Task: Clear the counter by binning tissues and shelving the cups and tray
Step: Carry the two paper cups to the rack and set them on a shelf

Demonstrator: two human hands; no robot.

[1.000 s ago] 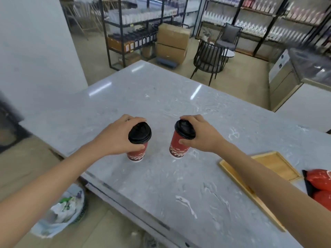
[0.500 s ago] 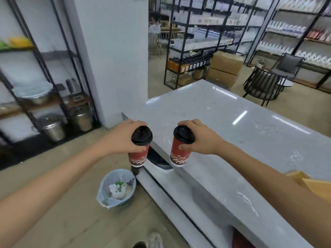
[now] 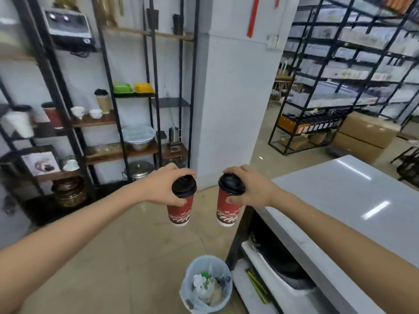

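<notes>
The left hand grips one red lidded cup by its rim, the right hand another cup, both in the air above the floor, beside the counter.

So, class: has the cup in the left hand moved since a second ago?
Yes. The left cup, gripped by the left hand, has left the counter and now hangs over the floor, left of the counter's end.

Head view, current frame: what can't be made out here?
- Contents of both red paper cups with black lids, left and right: lids cover them.
- Wooden tray: outside the frame.
- Items in the lined waste bin: crumpled, small.
- Goods on the far black wire shelving: motion blur.
</notes>
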